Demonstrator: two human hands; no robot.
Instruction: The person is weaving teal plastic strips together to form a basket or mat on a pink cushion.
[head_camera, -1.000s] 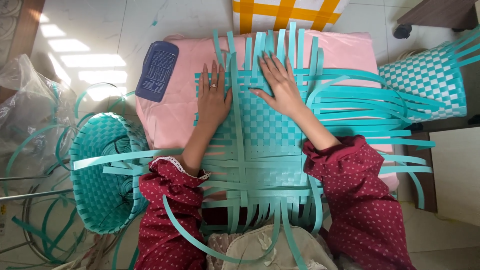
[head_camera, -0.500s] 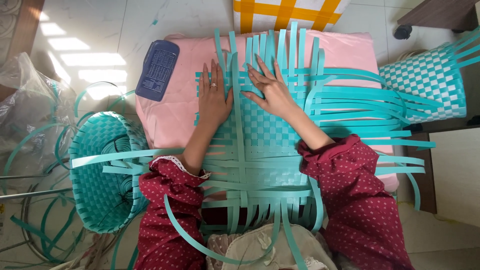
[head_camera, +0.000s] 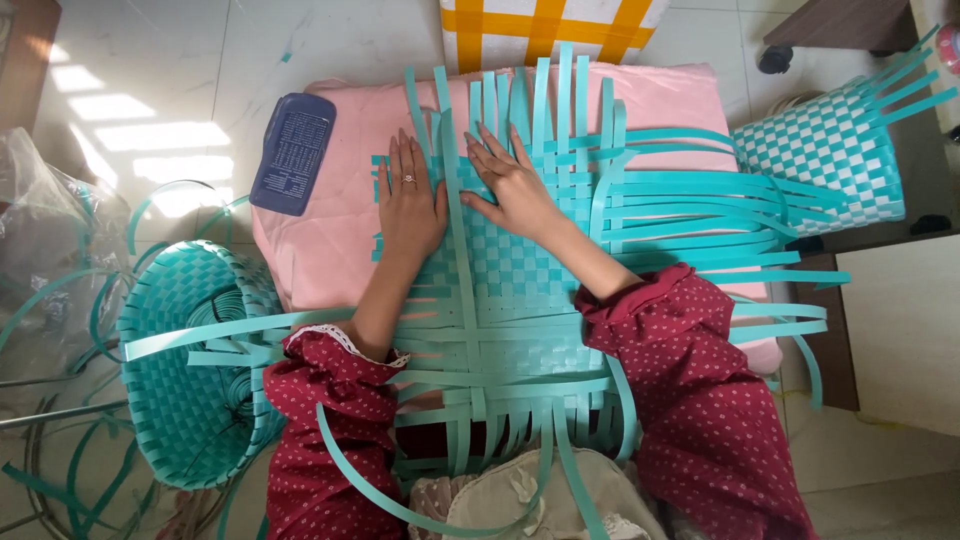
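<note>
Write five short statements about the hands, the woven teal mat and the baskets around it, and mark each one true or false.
1. Both hands lie flat on the woven teal mat. True: the left hand and the right hand press on its far part.
2. The mat lies on a green cushion. False: the cushion under it is pink.
3. A dark blue flat object lies on the cushion's corner, beside the left hand. True.
4. The teal basket by the left arm stands upright and is full of fruit. False: it lies on its side, with only loose strips in and around it.
5. The teal-and-white checked basket is in the right hand. False: it lies apart, untouched.
</note>
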